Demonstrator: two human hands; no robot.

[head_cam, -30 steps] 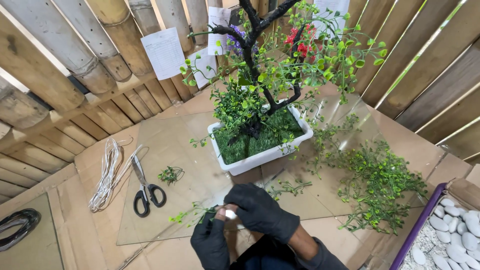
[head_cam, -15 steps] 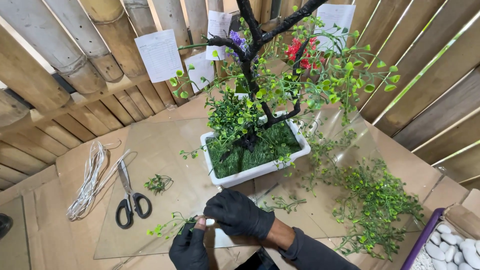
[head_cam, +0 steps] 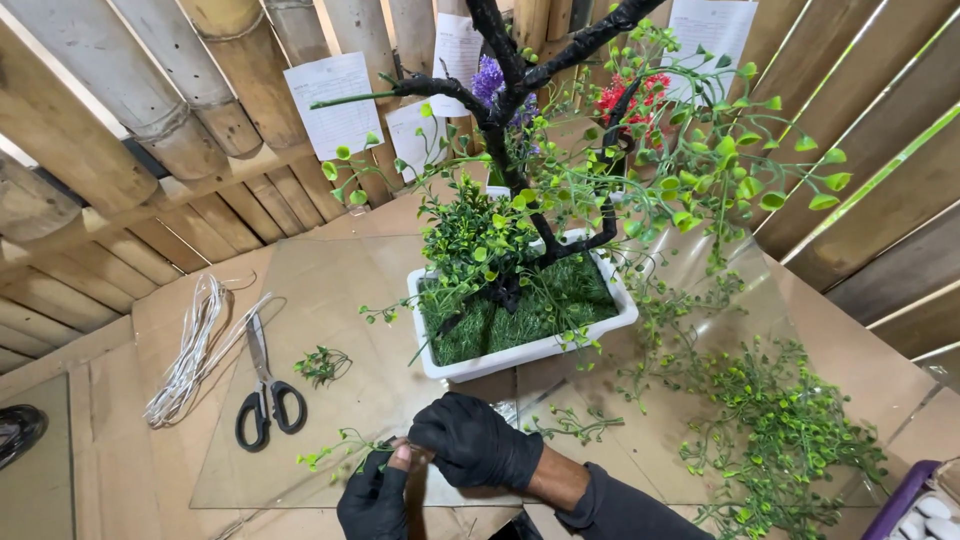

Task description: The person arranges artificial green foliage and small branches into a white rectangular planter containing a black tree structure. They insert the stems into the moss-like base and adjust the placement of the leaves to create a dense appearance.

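Two gloved hands working at the near edge: left hand (head_cam: 375, 497) and right hand (head_cam: 478, 442), both in black gloves, meeting over one small green sprig (head_cam: 335, 452). Pinching that sprig's stem together, fingertips closing on it where the hands touch; leafy end sticking out to the left over the glass sheet (head_cam: 330, 290). Exact grip of each finger hard to make out, the stem being mostly covered by the gloves.

Counting the rest: one white rectangular planter (head_cam: 520, 352) standing just beyond the hands, holding one dark artificial tree (head_cam: 515, 120) with green foliage, one purple bloom and one red cluster. One pair of black-handled scissors (head_cam: 266, 395) lying to the left, just beside one bundle of pale cord (head_cam: 190, 350). One further loose sprig (head_cam: 322, 365) lying between scissors and planter. One heap of cut green sprigs (head_cam: 780, 440) spreading at right, too tangled for counting. Four paper sheets (head_cam: 335, 100) hanging on the bamboo wall, partly screened by branches.

Being cut off by the frame: tree top, left wrist, a purple-edged box of white pebbles (head_cam: 925, 505) at the lower right corner, and a dark object at the left edge, not identifiable
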